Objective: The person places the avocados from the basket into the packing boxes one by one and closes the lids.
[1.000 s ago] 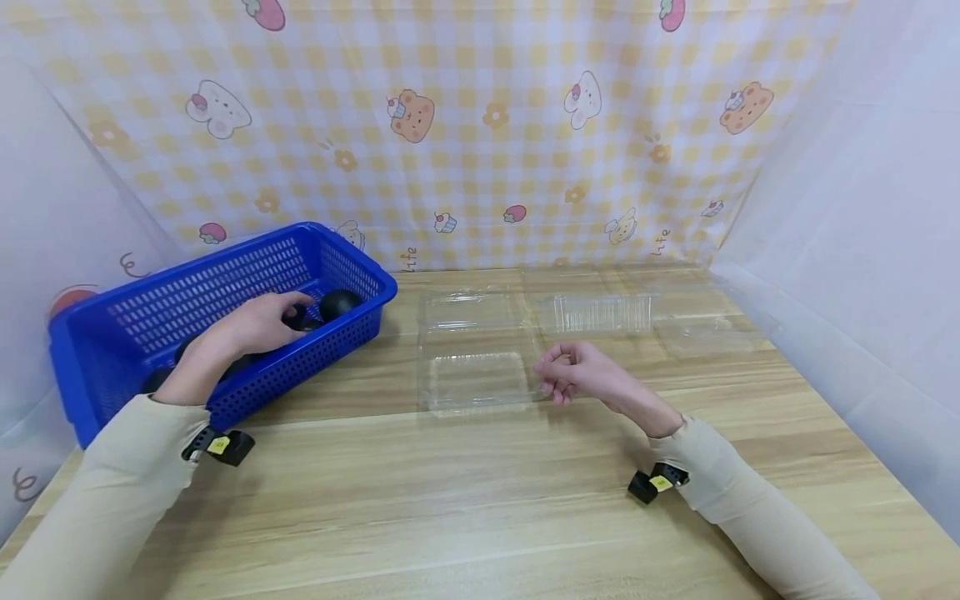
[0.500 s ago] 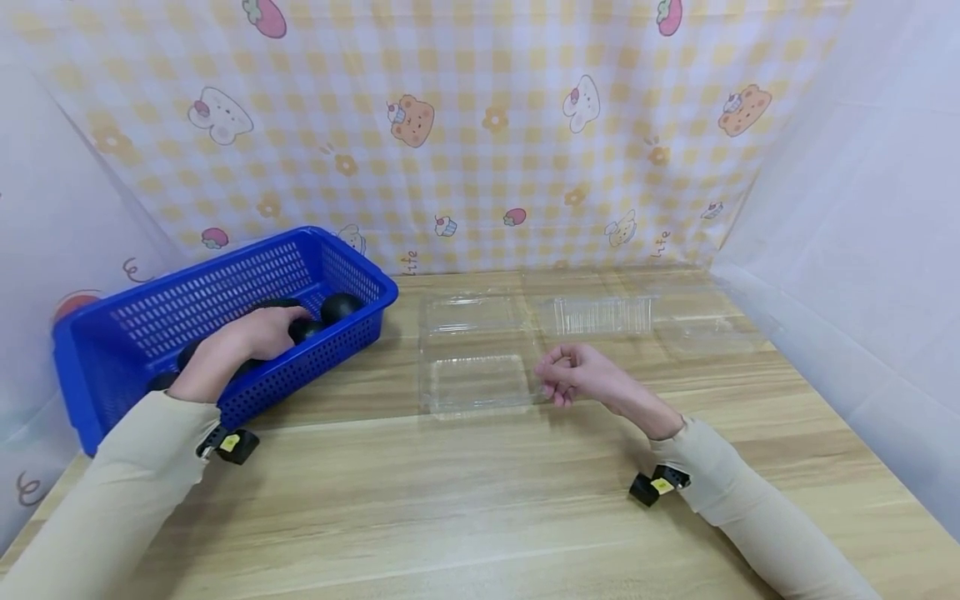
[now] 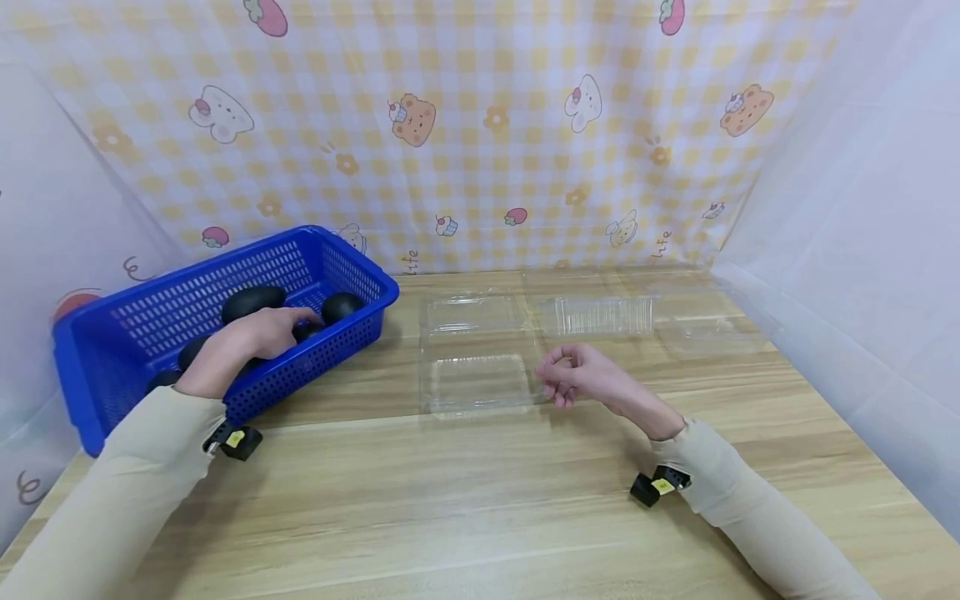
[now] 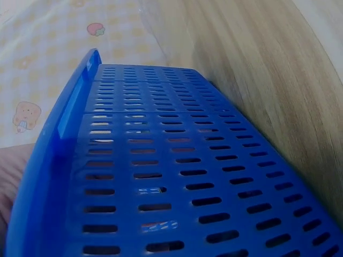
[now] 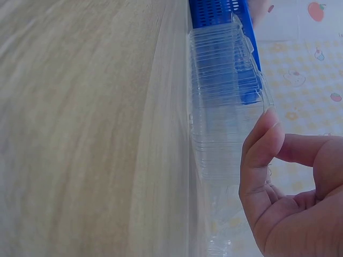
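My left hand (image 3: 262, 335) reaches over the near rim into a blue perforated basket (image 3: 330, 354) in the head view. Its index finger stretches over a dark, smooth, avocado-like fruit (image 3: 305, 331); the other fingertips are hidden, and I cannot tell whether they grip it. Further avocado-like fruits lie around, one behind the hand (image 3: 253, 302) and one at the right end (image 3: 341, 307). My right hand (image 3: 588, 379) pinches the right front edge of a lidded-type clear plastic box (image 3: 480, 383), which stands open on the table. The right wrist view shows thumb and index finger at the box's rim (image 5: 266, 101).
More clear plastic boxes (image 3: 603, 315) lie along the back right of the wooden table (image 3: 480, 508). A checked curtain (image 3: 480, 183) hangs right behind them. The basket's slotted side wall (image 4: 161, 160) fills most of the left wrist view.
My left hand has sunk lower into the basket, its fingers over the dark fruit. The fruit behind the hand has come into view and shifted left. My right hand stays at the box.
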`<action>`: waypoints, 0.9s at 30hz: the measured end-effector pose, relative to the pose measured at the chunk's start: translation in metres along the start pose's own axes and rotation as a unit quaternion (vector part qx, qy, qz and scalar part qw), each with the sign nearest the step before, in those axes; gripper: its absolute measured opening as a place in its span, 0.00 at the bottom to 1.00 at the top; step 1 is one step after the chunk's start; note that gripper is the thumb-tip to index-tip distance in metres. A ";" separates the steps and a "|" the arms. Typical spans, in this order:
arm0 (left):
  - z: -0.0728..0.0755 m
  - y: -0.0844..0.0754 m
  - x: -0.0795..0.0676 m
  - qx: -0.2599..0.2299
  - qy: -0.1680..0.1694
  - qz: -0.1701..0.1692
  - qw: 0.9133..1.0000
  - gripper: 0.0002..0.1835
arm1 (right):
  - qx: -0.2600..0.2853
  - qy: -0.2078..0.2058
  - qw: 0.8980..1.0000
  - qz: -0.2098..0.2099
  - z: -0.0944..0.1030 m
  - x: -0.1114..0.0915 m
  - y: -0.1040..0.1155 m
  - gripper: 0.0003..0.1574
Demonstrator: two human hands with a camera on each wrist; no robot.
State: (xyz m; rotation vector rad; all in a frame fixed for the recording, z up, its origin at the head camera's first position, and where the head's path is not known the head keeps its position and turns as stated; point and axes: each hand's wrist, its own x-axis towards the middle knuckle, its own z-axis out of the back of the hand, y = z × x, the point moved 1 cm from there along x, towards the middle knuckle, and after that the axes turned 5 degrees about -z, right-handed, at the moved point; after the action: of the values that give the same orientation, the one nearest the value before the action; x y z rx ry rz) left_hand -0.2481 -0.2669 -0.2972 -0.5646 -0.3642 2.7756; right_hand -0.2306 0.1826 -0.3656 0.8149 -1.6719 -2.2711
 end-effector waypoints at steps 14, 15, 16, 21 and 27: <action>-0.001 -0.004 -0.004 0.016 -0.119 0.028 0.992 0.24 | 0.005 0.004 1.000 0.005 0.000 0.000 0.000 0.13; -0.001 -0.004 -0.004 0.013 -0.125 0.030 0.992 0.25 | 0.005 0.004 1.000 0.006 0.000 0.000 0.000 0.13; -0.001 -0.004 -0.004 0.011 -0.131 0.031 0.991 0.25 | 0.004 0.003 1.000 0.006 0.001 0.000 0.000 0.13; 0.000 -0.005 -0.007 -0.001 -0.153 0.031 0.988 0.29 | 0.003 0.002 1.000 0.002 0.001 -0.001 -0.001 0.14; 0.002 -0.007 -0.010 -0.037 -0.185 0.020 0.982 0.33 | -0.001 0.001 1.000 0.001 0.000 0.000 -0.001 0.14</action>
State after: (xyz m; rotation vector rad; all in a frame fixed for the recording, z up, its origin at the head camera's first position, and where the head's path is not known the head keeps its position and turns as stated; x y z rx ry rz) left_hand -0.2383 -0.2642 -0.2899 -0.0654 -0.5413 2.9104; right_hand -0.2301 0.1829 -0.3666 0.8151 -1.6688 -2.2703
